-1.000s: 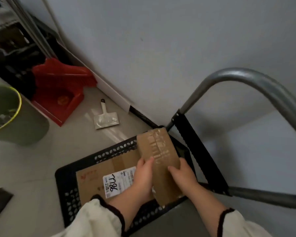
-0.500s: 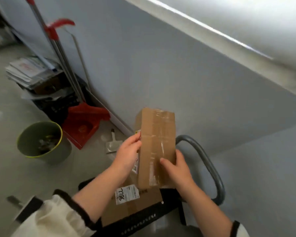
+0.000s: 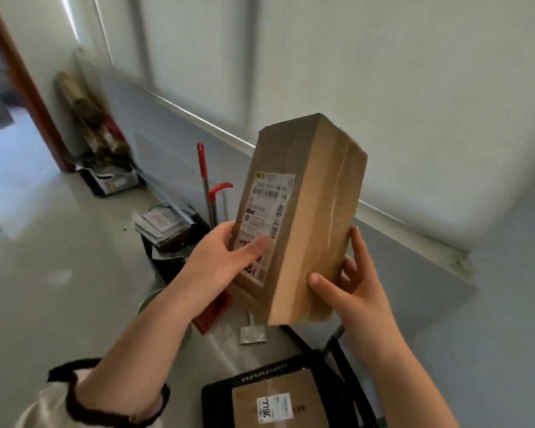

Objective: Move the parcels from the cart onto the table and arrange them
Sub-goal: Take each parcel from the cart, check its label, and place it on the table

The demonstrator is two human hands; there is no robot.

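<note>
L hand grips the tall brown parcel, thumb across its label; R hand clasps its lower right edge, so the box is upright in mid-air btwn both. Below R hand a 2nd parcel lies flat on the black cart. Under L hand: red dustpan & small scraper; beyond it, red-handled poles & a paper stack.

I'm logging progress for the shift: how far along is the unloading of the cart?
Done: nothing can be confirmed; no table is in view, so parcels already placed cannot be counted. In hand: the tall parcel, gripped by the left hand and right hand, in the air above the cart. Left: setting it on the table, moving the flat parcel that lies on the cart, then arranging.
</note>
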